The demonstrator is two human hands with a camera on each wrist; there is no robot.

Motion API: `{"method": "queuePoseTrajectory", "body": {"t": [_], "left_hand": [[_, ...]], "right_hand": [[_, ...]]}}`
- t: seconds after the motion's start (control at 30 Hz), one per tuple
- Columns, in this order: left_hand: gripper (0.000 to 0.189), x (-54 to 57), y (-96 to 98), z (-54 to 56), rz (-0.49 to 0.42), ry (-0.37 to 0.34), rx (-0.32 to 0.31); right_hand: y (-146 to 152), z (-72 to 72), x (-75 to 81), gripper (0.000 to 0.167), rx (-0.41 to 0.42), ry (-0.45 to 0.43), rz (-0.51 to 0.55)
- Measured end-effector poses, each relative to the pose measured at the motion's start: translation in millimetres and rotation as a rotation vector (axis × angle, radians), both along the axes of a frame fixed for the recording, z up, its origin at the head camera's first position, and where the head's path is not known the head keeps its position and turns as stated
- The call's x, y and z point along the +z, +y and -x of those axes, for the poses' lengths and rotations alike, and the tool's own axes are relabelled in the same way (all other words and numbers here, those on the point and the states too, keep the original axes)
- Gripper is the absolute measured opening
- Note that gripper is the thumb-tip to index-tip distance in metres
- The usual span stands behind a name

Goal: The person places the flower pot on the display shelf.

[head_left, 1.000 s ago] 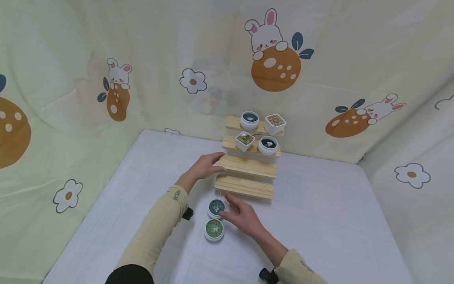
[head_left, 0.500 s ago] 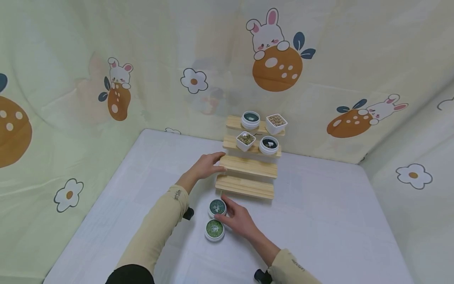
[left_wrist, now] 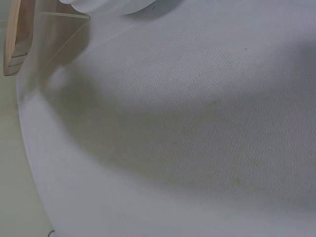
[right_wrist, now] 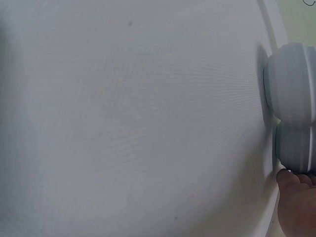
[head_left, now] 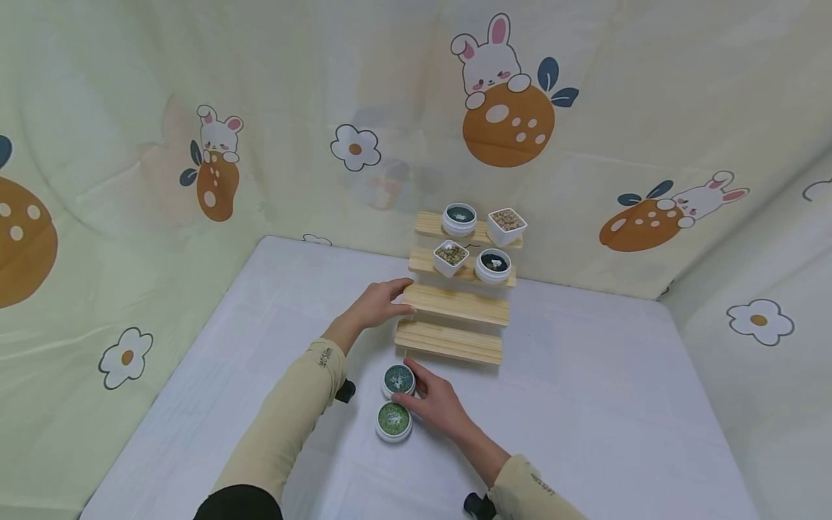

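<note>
A stepped wooden display stand (head_left: 455, 305) has four tiers seen from above, its lower two bare. My left hand (head_left: 373, 306) holds the stand's left end, thumb and fingers around the third tier. In front of the stand, my right hand (head_left: 438, 406) grips a round white jar with dark green contents (head_left: 398, 378), thumb on the near side and fingers on the far side. Right in front of that jar sits another round white jar with bright green contents (head_left: 393, 419). In the right wrist view, the right hand's fingers (right_wrist: 296, 197) are against the gripped jar (right_wrist: 295, 150).
On the top tier are a dark-topped round jar (head_left: 459, 219) and a square white cup of pale grains (head_left: 506, 227). Below them stand a square cup of mixed bits (head_left: 451, 258) and a round jar (head_left: 492, 266). A patterned curtain (head_left: 292, 180) borders the white table (head_left: 585, 404).
My right hand has moved a little left and closed around the dark green jar. The left hand keeps its place at the stand's left end.
</note>
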State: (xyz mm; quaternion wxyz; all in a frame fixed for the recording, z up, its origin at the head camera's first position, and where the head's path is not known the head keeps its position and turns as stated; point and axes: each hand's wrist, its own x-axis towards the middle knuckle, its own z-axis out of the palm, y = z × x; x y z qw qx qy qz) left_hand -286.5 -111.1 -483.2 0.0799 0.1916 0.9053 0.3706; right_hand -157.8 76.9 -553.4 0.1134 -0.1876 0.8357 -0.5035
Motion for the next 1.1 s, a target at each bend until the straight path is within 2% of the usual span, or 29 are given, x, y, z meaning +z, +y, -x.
{"method": "queuePoseTrajectory", "body": {"t": [0.57,0.9,1.1], "left_hand": [[0.066,-1.2,0.8,0.0,-0.002,-0.009,0.003],[0.067,-0.2,-2.1,-0.6,-0.026,0.005,-0.015],[0.068,-1.0,-1.2,1.5,-0.021,-0.026,-0.004]], "right_hand": [[-1.5,2.6,-1.8,0.070,-0.014,-0.050,0.032],[-1.2,5.7,-5.6,0.066,-0.016,0.007,0.026],[0.5,5.2,-4.6,0.064,-0.023,0.033,0.022]]}}
